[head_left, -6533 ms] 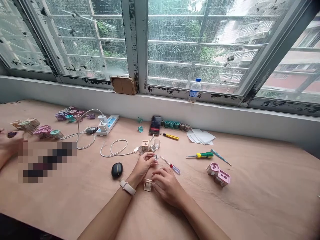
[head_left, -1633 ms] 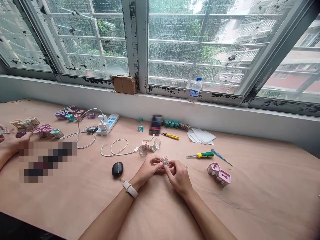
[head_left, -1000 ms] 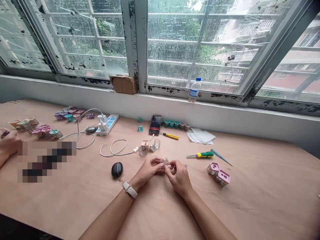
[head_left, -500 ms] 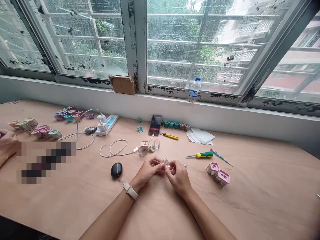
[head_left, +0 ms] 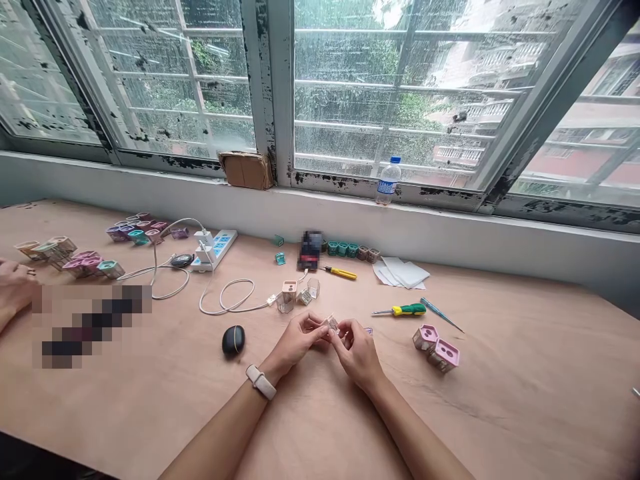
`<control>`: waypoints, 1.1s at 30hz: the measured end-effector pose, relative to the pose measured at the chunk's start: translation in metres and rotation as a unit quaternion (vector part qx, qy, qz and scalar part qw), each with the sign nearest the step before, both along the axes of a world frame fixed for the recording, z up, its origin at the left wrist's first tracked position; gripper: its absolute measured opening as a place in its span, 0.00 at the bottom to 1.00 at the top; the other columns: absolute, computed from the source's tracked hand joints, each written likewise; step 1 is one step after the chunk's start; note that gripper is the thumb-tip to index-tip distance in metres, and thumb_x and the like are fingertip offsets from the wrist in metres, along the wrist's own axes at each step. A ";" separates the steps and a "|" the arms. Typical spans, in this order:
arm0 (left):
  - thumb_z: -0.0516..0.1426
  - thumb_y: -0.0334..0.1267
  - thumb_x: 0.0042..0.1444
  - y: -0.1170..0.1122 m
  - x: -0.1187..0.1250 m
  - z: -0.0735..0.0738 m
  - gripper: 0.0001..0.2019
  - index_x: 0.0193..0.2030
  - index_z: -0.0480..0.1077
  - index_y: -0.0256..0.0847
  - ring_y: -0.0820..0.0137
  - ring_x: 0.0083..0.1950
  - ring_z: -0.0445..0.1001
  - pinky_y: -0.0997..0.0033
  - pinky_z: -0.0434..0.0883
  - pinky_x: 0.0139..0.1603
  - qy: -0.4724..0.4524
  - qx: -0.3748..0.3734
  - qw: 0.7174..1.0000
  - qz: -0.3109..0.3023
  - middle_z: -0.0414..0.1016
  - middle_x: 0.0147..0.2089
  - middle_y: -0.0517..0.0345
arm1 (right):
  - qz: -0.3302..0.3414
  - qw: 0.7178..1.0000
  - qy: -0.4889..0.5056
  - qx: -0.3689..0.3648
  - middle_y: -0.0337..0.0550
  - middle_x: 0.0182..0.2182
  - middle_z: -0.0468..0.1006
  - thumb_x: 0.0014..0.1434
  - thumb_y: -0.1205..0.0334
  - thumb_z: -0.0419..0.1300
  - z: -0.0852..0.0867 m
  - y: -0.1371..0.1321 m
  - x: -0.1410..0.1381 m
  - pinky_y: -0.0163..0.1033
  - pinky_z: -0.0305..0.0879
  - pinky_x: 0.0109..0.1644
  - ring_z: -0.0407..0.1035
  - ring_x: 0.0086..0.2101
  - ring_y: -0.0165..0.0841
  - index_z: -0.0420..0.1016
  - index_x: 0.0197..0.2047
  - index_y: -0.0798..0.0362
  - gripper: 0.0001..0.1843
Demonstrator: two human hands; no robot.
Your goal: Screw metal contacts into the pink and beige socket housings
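Note:
My left hand (head_left: 295,341), with a pale wristband (head_left: 261,382) on its wrist, pinches a small clear plastic box (head_left: 331,323) from the left. My right hand (head_left: 356,350) pinches the same box from the right, fingers curled around it. The box is held just above the wooden table (head_left: 500,413). What the right fingertips press against is hidden. A screwdriver's clear handle tip (head_left: 369,331) peeks out behind my right hand.
Two pink boxes (head_left: 436,347), a green-yellow screwdriver (head_left: 403,310), a yellow screwdriver (head_left: 341,272), white paper (head_left: 401,272), a black oval case (head_left: 233,339), clear boxes (head_left: 295,293), a cable (head_left: 227,303), a power strip (head_left: 215,248). Another person's hand (head_left: 13,290) at far left beside coloured boxes (head_left: 90,263).
Since 6.5 s ago my hands lifted the clear box off the table and came together around it; the red-tipped screwdriver is now mostly hidden. In the last second they barely moved.

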State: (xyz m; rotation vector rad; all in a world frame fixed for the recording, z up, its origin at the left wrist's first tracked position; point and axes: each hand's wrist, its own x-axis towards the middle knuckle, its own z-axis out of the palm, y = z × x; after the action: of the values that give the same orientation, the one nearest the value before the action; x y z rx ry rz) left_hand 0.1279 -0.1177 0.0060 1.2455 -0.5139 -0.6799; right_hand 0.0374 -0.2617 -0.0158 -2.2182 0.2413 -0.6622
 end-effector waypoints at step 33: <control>0.67 0.47 0.51 0.007 0.001 0.011 0.17 0.35 0.68 0.37 0.65 0.46 0.75 0.61 0.73 0.51 0.001 -0.019 0.998 -0.061 0.74 0.39 0.56 | 0.025 0.998 -0.028 0.049 0.40 0.27 0.74 0.60 0.51 0.62 0.008 -0.001 -0.004 0.33 0.63 0.25 0.67 0.24 0.30 0.69 0.39 0.53 0.14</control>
State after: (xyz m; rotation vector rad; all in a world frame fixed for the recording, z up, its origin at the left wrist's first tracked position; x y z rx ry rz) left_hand 0.1286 -0.1107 0.0167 1.1849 -0.6011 -0.7703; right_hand 0.0336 -0.2629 -0.0077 -2.1023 0.1848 -0.6690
